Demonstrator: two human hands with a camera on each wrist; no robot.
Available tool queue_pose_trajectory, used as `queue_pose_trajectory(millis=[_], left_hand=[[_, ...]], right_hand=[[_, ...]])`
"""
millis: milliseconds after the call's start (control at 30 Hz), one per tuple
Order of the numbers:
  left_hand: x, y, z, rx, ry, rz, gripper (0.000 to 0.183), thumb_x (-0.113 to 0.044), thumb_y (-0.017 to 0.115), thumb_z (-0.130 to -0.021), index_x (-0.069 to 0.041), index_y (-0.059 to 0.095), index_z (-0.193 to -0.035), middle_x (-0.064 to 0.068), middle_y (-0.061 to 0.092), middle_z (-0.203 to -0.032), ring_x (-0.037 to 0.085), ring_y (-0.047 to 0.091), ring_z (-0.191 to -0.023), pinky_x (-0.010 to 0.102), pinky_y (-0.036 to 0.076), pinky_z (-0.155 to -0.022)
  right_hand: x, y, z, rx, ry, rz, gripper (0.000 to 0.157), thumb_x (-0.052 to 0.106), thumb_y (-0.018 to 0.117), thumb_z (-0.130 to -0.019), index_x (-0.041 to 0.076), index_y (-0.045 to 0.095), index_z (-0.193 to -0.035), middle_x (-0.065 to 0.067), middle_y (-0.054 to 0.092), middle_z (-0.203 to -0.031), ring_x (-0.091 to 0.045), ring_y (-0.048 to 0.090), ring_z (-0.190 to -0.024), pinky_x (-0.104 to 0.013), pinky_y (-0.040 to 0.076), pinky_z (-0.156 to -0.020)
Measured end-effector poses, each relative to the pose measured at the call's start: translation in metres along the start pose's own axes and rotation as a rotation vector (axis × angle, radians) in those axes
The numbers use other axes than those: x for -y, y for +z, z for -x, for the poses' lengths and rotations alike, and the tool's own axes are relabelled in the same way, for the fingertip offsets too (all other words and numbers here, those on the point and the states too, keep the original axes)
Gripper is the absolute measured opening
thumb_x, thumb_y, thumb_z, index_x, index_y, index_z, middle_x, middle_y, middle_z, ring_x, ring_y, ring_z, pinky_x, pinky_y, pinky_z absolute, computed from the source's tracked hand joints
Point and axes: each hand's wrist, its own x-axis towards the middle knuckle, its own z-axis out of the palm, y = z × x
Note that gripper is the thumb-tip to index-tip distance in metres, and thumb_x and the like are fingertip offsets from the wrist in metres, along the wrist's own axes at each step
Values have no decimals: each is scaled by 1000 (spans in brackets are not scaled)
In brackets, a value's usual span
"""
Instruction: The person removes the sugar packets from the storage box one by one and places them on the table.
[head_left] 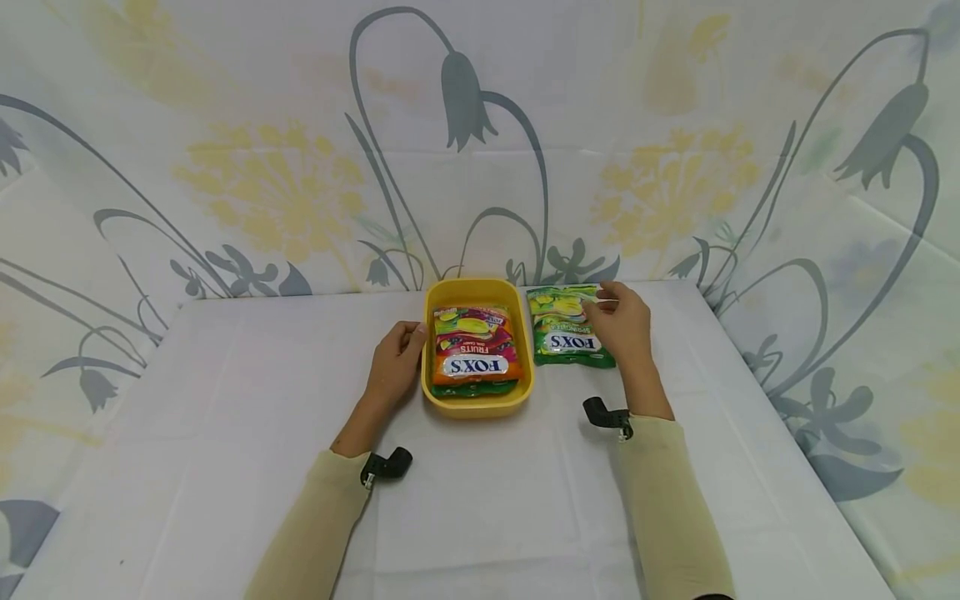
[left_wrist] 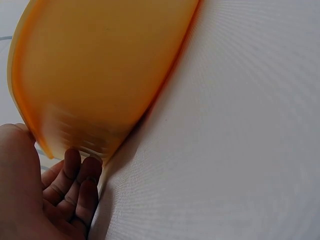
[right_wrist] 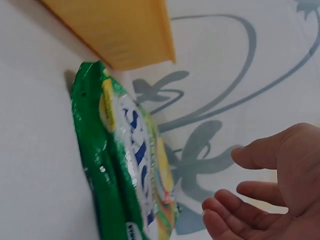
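Note:
A yellow plastic tub (head_left: 480, 407) stands on the white-covered table. In it lies a red and orange Fox's fruits candy bag (head_left: 477, 346), with the edge of a green bag (head_left: 474, 389) showing beneath. My left hand (head_left: 395, 358) is at the tub's left side; in the left wrist view the thumb reaches the rim while curled fingers (left_wrist: 87, 172) touch the outer wall. Right of the tub, a green Fox's candy bag (head_left: 567, 342) lies face up on the table. Over its right side hovers my right hand (head_left: 621, 321), thumb and fingers apart; the right wrist view shows a gap between hand and bag.
The white tablecloth (head_left: 465, 508) covers the surface around the tub. A floral-print cloth (head_left: 300, 167) rises at the back and both sides, close behind the tub and the green bag. Each sleeve carries a small black wrist camera (head_left: 606, 415).

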Motion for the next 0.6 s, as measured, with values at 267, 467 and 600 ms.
queue_pose_trajectory(millis=[267, 467, 600], left_hand=[[0, 0, 0, 1, 1, 5, 56, -54, 45, -112, -6, 61, -135, 13, 72, -118, 27, 64, -101, 42, 54, -95], [0, 0, 0, 0, 5, 4, 56, -54, 45, -112, -6, 61, -136, 13, 72, -118, 27, 63, -101, 41, 54, -95], [0, 0, 0, -2, 2, 5, 55, -53, 45, -112, -6, 61, -135, 14, 72, -117, 28, 63, -101, 41, 53, -94]], right_hand=[[24, -4, 5, 19, -61, -51, 50, 13, 68, -104, -3, 55, -149, -24, 64, -135, -42, 65, -123, -54, 54, -101], [42, 0, 10, 29, -107, -51, 47, 12, 67, -103, -2, 58, -147, -22, 67, -131, -40, 67, -119, -51, 55, -102], [51, 5, 13, 60, -130, -50, 45, 13, 66, -102, -1, 60, -145, -21, 69, -128, -38, 69, -116, -51, 56, -100]])
